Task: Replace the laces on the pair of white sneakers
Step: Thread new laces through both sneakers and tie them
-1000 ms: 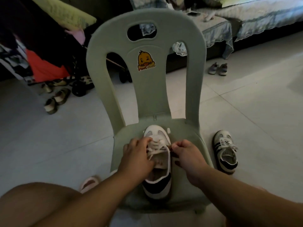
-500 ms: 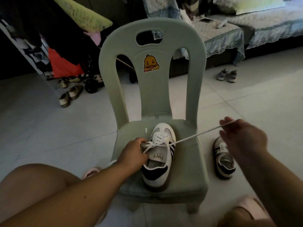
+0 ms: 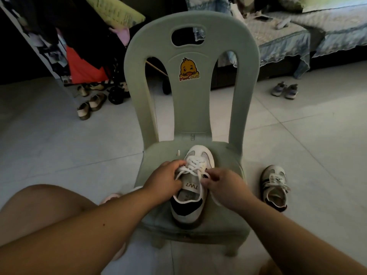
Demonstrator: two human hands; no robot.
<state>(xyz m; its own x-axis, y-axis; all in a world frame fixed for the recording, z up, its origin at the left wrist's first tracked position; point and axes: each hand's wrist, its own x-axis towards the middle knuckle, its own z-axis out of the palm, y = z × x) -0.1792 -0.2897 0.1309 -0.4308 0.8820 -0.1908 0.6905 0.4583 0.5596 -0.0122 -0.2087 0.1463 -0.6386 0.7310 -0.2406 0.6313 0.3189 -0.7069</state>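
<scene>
Between our two sets of fingers point(image 3: 172, 165) runs the white lace point(image 3: 195, 165), and the job turns on that short span. Our left hand point(image 3: 162, 178) has its fingers curled round the lace at the left eyelet row and lies against the side of the shoe. Our right hand point(image 3: 222, 183) pinches a strand between thumb and fingertips at the right row, directly across. Neither hand is free.

Just beyond the fingertips the lace already crosses back and forth toward the toe. Just behind them, on our side, the tongue shows bare. The light is too dim for us to count the eyelets left. A slack loop of lace trails down beside the right wrist.

Under both hands sits the sneaker point(image 3: 188, 211), on the seat of a green plastic chair point(image 3: 224, 221). Its long axis runs straight away from us, with the toe beyond the fingers toward the chair back and the dark heel collar nearest our arms. We judge the coming move works back along that axis toward us, carrying a strand across the shoe from one hand to the other. Both hands are equally near, but the right seems to hold the working end.

Well out to the right of the right hand, the second sneaker point(image 3: 275, 187) lies on the tiled floor point(image 3: 297, 145), loosely laced. We cannot tell whether its lace is old or new.
</scene>
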